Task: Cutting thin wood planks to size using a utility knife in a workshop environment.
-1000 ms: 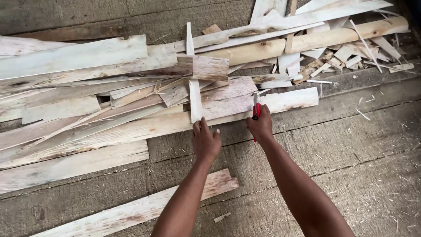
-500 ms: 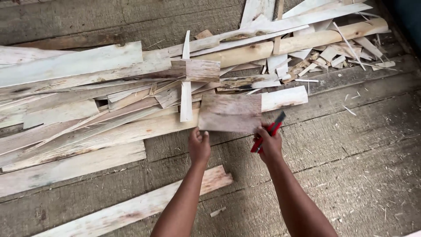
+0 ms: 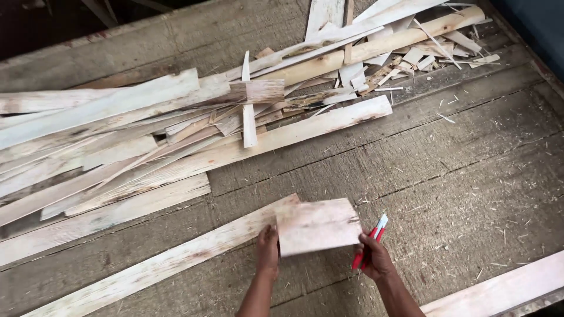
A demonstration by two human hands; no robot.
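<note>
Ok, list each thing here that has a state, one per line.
Left hand: grips the wood piece's left edge.
Right hand: closed on the red cutter, touching the piece's right edge.
Wood piece: lifted, held flat between both hands.
Red cutter: blade end pointing up.
Scrap pile: loose, overlapping.
Long plank: flat on floor.

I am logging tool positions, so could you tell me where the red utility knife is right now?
In the head view, the red utility knife is low and right of centre, gripped in the right hand, beside the wood piece.
</note>
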